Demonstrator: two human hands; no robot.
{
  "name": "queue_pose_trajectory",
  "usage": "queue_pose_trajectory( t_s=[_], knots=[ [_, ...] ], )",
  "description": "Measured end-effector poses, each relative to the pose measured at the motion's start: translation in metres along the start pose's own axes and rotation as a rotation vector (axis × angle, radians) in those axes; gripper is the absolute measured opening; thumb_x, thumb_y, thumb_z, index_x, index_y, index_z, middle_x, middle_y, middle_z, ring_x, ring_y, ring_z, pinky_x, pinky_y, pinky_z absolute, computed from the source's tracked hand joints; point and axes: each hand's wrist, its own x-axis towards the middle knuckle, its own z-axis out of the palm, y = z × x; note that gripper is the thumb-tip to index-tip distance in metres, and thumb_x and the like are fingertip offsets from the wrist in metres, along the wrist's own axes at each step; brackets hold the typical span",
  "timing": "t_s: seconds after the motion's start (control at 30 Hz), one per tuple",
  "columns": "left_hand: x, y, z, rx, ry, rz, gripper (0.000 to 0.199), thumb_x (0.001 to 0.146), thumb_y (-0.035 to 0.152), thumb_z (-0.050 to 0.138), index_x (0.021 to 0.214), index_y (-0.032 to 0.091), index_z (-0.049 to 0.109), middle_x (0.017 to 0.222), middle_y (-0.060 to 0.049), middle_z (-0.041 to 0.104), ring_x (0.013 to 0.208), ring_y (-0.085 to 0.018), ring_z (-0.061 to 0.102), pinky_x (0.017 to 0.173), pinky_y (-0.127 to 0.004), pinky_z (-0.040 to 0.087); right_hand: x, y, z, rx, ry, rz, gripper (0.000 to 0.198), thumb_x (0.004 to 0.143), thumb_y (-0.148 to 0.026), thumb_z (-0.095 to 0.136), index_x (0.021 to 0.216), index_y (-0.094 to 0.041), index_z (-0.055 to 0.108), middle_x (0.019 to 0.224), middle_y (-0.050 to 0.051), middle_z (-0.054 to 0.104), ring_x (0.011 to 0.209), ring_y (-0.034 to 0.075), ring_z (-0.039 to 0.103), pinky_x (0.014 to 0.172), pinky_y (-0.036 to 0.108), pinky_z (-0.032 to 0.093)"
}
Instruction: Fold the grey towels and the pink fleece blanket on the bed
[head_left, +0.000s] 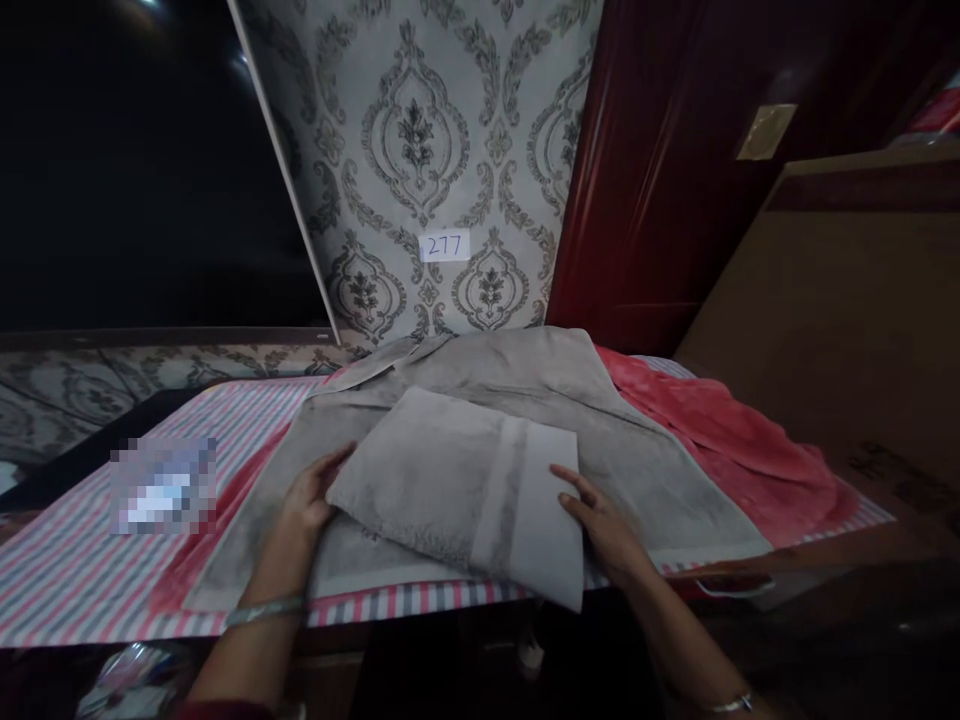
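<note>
A folded grey towel (427, 470) is held between my two hands, tilted above the table. Its right end is a smooth, paler panel beside a woven stripe; I cannot tell whether that panel is part of the cloth. At the towel's left corner, my left hand (319, 485) is closed on the edge, its thumb partly hidden. My right hand (600, 520) grips the pale right edge, fingers on the upper face. Beneath lies a larger grey towel (675, 500), spread out flat with some wrinkles. Under that is a red cloth (750, 450), showing at both sides.
A striped tablecloth (247, 415) covers the table. On its left lies a blurred-out item (161, 490). A large dark screen (150, 180) stands at the back left, and a cardboard box (847, 300) at the right. Patterned wallpaper (480, 100) bears a "277" label (445, 246).
</note>
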Motion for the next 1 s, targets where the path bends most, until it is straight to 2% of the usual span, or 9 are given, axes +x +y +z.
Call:
queue_pose_trajectory(
  t_s=[0.13, 0.23, 0.33, 0.47, 0.6, 0.73, 0.8, 0.87, 1.0],
  knots=[
    [-0.018, -0.014, -0.012, -0.189, 0.08, -0.146, 0.019, 0.083, 0.008, 0.049, 0.088, 0.015, 0.066, 0.087, -0.008, 0.073, 0.07, -0.017, 0.068, 0.063, -0.026, 0.056, 0.005, 0.005, -0.011, -0.044, -0.061, -0.007, 0.084, 0.065, -0.051, 0.079, 0.14, -0.023, 0.056, 0.131, 0.009, 0.065, 0.107, 0.028, 0.065, 0.088, 0.038, 0.054],
    [-0.044, -0.036, -0.012, -0.305, 0.125, -0.203, 0.012, 0.077, 0.007, 0.056, 0.082, 0.017, 0.062, 0.078, -0.006, 0.07, 0.069, -0.017, 0.067, 0.069, -0.029, 0.058, 0.007, 0.004, -0.013, -0.115, -0.081, -0.017, 0.081, 0.072, -0.05, 0.075, 0.146, -0.028, 0.052, 0.147, 0.008, 0.054, 0.122, 0.029, 0.06, 0.091, 0.039, 0.055],
    [-0.067, -0.058, 0.003, -0.356, 0.089, -0.262, 0.013, 0.077, 0.007, 0.061, 0.085, 0.018, 0.061, 0.081, -0.006, 0.071, 0.073, -0.018, 0.069, 0.08, -0.035, 0.059, 0.008, 0.002, -0.009, -0.146, -0.093, -0.018, 0.083, 0.073, -0.049, 0.074, 0.149, -0.028, 0.048, 0.148, 0.007, 0.053, 0.122, 0.029, 0.061, 0.089, 0.039, 0.057],
    [-0.082, -0.069, 0.036, -0.315, 0.025, -0.313, 0.026, 0.081, 0.009, 0.065, 0.106, 0.018, 0.065, 0.096, -0.006, 0.073, 0.077, -0.019, 0.07, 0.088, -0.042, 0.058, 0.003, -0.006, 0.002, -0.08, -0.034, -0.015, 0.088, 0.071, -0.049, 0.074, 0.152, -0.027, 0.045, 0.142, 0.007, 0.059, 0.109, 0.028, 0.066, 0.086, 0.038, 0.058],
    [-0.084, -0.071, 0.048, -0.328, 0.085, -0.142, 0.033, 0.079, 0.006, 0.065, 0.11, 0.017, 0.066, 0.103, -0.006, 0.074, 0.084, -0.018, 0.069, 0.089, -0.035, 0.058, -0.01, -0.006, 0.0, -0.073, -0.064, -0.035, 0.083, 0.07, -0.049, 0.076, 0.146, -0.029, 0.051, 0.134, 0.007, 0.063, 0.105, 0.026, 0.067, 0.086, 0.037, 0.057],
    [-0.081, -0.075, 0.039, -0.33, 0.146, -0.104, 0.04, 0.074, 0.002, 0.064, 0.112, 0.017, 0.068, 0.102, -0.006, 0.075, 0.09, -0.021, 0.07, 0.087, -0.032, 0.058, -0.013, -0.004, -0.029, -0.262, -0.216, 0.114, 0.087, 0.071, -0.055, 0.072, 0.148, -0.025, 0.048, 0.083, 0.003, 0.072, 0.064, 0.022, 0.069, 0.056, 0.033, 0.055],
    [-0.08, -0.077, 0.035, -0.327, 0.119, -0.115, 0.045, 0.073, 0.001, 0.064, 0.115, 0.018, 0.068, 0.105, -0.007, 0.076, 0.097, -0.023, 0.071, 0.09, -0.033, 0.058, -0.004, -0.012, -0.044, -0.409, -0.133, 0.032, 0.079, 0.074, -0.057, 0.067, 0.143, -0.021, 0.053, 0.067, 0.0, 0.066, 0.051, 0.02, 0.063, 0.049, 0.031, 0.05],
    [-0.08, -0.078, 0.033, -0.325, 0.092, -0.105, 0.047, 0.073, 0.001, 0.064, 0.117, 0.019, 0.068, 0.107, -0.006, 0.076, 0.104, -0.023, 0.071, 0.093, -0.032, 0.058, 0.014, -0.026, -0.051, -0.503, -0.028, -0.159, 0.064, 0.078, -0.055, 0.062, 0.13, -0.019, 0.063, 0.066, 0.001, 0.066, 0.055, 0.02, 0.063, 0.055, 0.032, 0.051],
    [-0.081, -0.08, 0.032, -0.334, 0.082, -0.092, 0.049, 0.075, 0.001, 0.065, 0.12, 0.021, 0.067, 0.108, -0.006, 0.077, 0.111, -0.025, 0.07, 0.095, -0.032, 0.059, 0.074, -0.049, -0.032, -0.601, -0.016, -0.442, 0.043, 0.079, -0.045, 0.062, 0.114, -0.022, 0.072, 0.099, 0.008, 0.074, 0.094, 0.025, 0.068, 0.085, 0.039, 0.053]
  ],
)
